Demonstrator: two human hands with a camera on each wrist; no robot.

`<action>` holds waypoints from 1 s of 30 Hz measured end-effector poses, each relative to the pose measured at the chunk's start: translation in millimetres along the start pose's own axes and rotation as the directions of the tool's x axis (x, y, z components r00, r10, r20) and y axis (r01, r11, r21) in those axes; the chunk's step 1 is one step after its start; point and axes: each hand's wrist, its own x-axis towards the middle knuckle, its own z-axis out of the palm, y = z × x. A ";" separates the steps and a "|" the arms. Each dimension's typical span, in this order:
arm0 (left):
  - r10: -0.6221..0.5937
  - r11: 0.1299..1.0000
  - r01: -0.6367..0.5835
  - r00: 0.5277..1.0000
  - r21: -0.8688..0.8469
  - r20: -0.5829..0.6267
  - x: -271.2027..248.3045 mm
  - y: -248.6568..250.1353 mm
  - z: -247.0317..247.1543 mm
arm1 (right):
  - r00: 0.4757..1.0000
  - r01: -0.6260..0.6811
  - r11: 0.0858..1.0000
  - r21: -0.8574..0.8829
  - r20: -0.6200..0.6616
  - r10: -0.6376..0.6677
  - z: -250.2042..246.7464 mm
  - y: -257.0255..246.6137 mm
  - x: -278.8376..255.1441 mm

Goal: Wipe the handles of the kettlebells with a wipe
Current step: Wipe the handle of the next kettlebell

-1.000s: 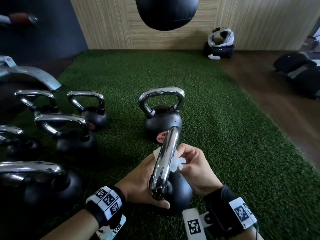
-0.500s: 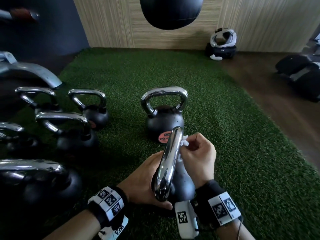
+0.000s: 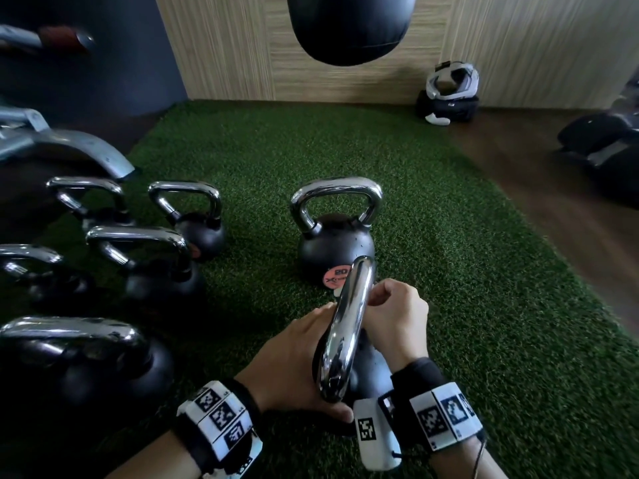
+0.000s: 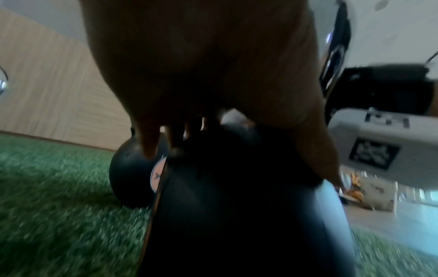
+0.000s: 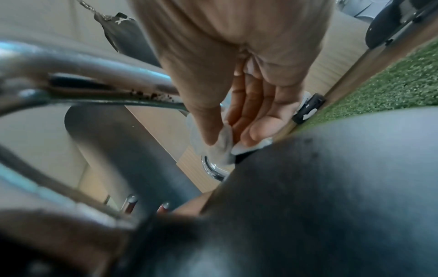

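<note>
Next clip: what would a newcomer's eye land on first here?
The chrome handle of the nearest kettlebell, centre foreground, with the left hand resting on its body and the right hand holding a white wipe at the handle's far end. A second kettlebell stands just beyond on the green turf, and more cluster at the left.

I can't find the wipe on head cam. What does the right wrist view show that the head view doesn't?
Right wrist only: the white wipe pinched in the right hand's fingers beside the handle's far end. Head only: the left hand steadying the kettlebell, and the other kettlebells on the turf. Both: the right hand at the chrome handle.
</note>
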 end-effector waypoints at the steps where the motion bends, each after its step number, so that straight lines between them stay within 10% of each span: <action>1: -0.052 0.999 0.052 0.996 -0.006 0.074 -0.8 -4.5 -0.8 | 1.000 0.001 1.000 0.000 0.032 -0.001 -2.8 0.9 0.0; 4: -0.125 0.982 0.145 0.979 -0.118 0.162 -1.0 -13.8 -13.4 | 0.995 0.002 1.000 0.026 0.100 -0.004 -12.2 9.0 0.8; 9: -0.306 0.892 0.226 0.940 -0.392 -0.154 -2.5 32.9 -64.2 | 0.993 0.002 0.998 0.063 0.116 -0.010 -22.9 27.6 12.8; 15: -0.188 0.972 0.200 0.977 0.124 -0.105 -3.0 86.4 -71.7 | 0.882 -0.065 0.967 0.245 0.467 -0.059 -12.0 32.8 24.9; 21: -0.214 0.975 0.217 0.974 0.041 -0.073 4.9 87.9 -78.6 | 0.855 0.037 0.969 0.242 0.494 -0.156 -1.1 35.5 30.7; 30: -0.082 0.995 0.061 0.944 0.076 0.319 37.8 54.2 -115.9 | 0.959 0.086 0.995 -0.055 0.275 -0.067 -30.2 47.4 8.0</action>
